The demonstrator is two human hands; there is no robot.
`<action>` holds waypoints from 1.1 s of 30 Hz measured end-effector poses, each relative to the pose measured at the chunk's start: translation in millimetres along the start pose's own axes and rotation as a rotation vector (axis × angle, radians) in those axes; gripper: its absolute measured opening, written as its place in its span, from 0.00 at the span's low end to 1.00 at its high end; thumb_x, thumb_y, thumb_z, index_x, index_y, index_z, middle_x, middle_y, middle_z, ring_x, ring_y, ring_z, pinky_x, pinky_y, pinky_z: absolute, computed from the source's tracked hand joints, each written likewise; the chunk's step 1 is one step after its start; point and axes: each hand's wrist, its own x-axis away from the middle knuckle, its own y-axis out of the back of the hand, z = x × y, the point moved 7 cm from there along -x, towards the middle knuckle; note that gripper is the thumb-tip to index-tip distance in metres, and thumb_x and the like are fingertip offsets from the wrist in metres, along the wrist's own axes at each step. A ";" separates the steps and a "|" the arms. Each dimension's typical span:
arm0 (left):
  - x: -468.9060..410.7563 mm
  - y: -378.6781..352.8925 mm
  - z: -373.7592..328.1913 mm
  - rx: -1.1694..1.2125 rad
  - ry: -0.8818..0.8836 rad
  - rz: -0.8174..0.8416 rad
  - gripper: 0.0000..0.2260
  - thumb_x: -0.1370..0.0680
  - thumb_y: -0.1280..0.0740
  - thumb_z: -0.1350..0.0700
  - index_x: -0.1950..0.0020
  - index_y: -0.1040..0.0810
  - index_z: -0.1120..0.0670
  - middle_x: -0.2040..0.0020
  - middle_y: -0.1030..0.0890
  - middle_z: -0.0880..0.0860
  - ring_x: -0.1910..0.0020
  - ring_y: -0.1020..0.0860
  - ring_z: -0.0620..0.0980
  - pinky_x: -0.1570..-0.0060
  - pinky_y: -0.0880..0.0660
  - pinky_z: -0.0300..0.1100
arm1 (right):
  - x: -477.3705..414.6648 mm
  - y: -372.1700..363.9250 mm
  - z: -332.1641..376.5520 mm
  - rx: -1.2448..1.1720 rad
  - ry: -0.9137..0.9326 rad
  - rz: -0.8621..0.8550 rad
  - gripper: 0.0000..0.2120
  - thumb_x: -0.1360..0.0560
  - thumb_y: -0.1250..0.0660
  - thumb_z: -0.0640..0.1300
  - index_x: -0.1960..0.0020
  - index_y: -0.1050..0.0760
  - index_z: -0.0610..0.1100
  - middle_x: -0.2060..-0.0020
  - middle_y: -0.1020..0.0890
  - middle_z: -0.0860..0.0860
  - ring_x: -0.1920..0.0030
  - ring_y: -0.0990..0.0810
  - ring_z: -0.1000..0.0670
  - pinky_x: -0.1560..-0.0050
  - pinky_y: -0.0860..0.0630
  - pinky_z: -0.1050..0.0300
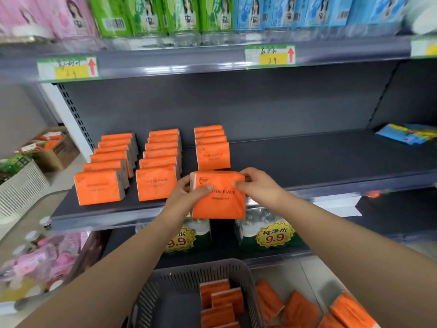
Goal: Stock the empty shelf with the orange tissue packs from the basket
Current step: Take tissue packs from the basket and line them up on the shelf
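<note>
An orange tissue pack [218, 202] is upright at the front edge of the dark shelf [307, 157]. My left hand [186, 192] grips its left top corner and my right hand [256, 183] grips its right top corner. Three rows of orange packs stand on the shelf: a left row [100, 189], a middle row [157, 183] and a shorter right row [212, 156] just behind the held pack. Below, the grey basket [189, 275] holds several more orange packs [221, 301]. Loose orange packs [300, 311] lie on the floor to its right.
Green and blue packs fill the shelf above, behind price tags [269, 55]. Blue packets [406, 136] lie at the shelf's far right. Bottled water with 9.9 stickers [272, 235] sits on the lower shelf. A white basket [21, 185] and a cardboard box [54, 150] stand at left.
</note>
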 end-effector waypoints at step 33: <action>-141.9 1.4 34.6 0.036 -0.004 -0.059 0.33 0.35 0.27 0.47 0.30 0.28 0.45 0.29 0.30 0.55 0.34 0.26 0.54 0.34 0.29 0.56 | -124.2 -37.2 -45.4 -0.175 -0.020 -0.095 0.16 0.18 0.46 0.41 0.31 0.33 0.45 0.36 0.28 0.43 0.38 0.26 0.45 0.35 0.30 0.46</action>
